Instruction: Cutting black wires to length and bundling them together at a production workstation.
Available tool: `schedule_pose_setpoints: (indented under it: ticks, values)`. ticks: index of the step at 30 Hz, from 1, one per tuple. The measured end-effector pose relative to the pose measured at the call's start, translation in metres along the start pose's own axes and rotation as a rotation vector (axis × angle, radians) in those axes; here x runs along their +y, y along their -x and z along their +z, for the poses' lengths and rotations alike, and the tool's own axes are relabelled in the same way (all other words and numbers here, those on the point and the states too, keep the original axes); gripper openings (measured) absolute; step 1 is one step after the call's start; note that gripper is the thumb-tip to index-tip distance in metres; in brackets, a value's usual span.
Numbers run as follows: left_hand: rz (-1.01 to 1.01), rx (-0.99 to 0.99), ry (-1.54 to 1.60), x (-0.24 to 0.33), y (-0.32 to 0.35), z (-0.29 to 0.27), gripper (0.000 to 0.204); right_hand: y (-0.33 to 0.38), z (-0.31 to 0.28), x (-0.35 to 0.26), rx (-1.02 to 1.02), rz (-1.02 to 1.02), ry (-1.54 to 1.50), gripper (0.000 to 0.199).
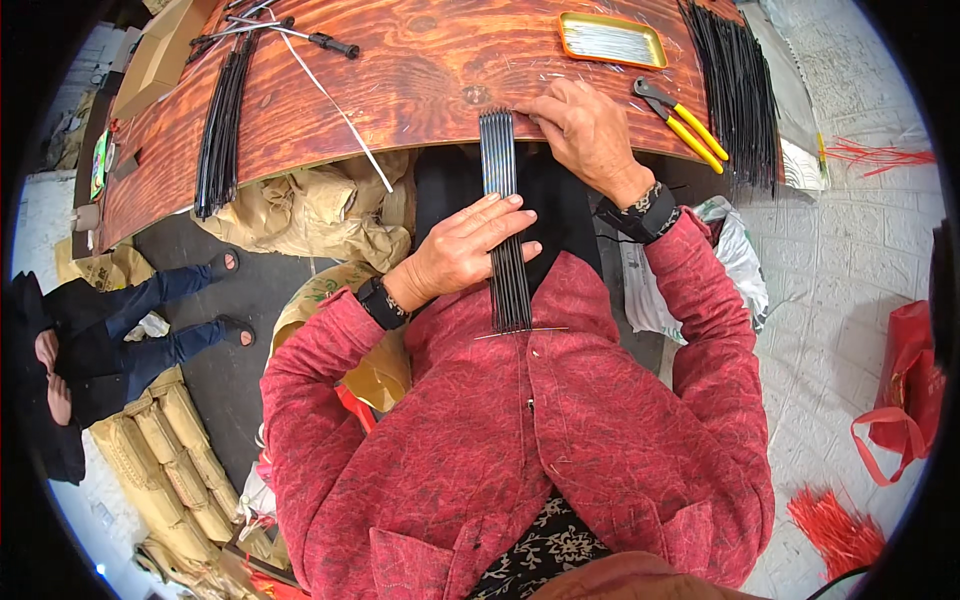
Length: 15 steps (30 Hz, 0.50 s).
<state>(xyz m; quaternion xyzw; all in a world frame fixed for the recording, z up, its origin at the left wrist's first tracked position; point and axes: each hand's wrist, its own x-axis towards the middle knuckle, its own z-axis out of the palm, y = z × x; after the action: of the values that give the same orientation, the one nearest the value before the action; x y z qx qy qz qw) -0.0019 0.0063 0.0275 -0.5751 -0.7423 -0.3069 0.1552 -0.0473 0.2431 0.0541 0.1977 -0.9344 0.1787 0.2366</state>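
Wood desk [420, 70] spreads beyond both hands. Black rods [505, 225] in a flat bundle run from its near edge down to the lap. Left hand [465, 250] clasps the bundle at its middle, fingers wrapped across. Right hand [585, 130] lies open, pressing the bundle's top end on the desk edge. Yellow-handled pliers [685, 122] lie just right of it; a small tray [612, 40] sits beyond.
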Motion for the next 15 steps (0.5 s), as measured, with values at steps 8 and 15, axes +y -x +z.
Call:
schedule_pose_setpoints:
  ticks: [8, 15]
  values:
    - [-0.003, 0.018, 0.015, 0.0001, -0.0021, -0.0023, 0.026, -0.0027, 0.0072, -0.0011, 0.054, -0.036, 0.025, 0.013]
    - [-0.021, 0.044, 0.046, 0.0013, -0.0039, -0.0039, 0.025, -0.0072, 0.0093, -0.0029, 0.072, -0.059, 0.066, 0.009]
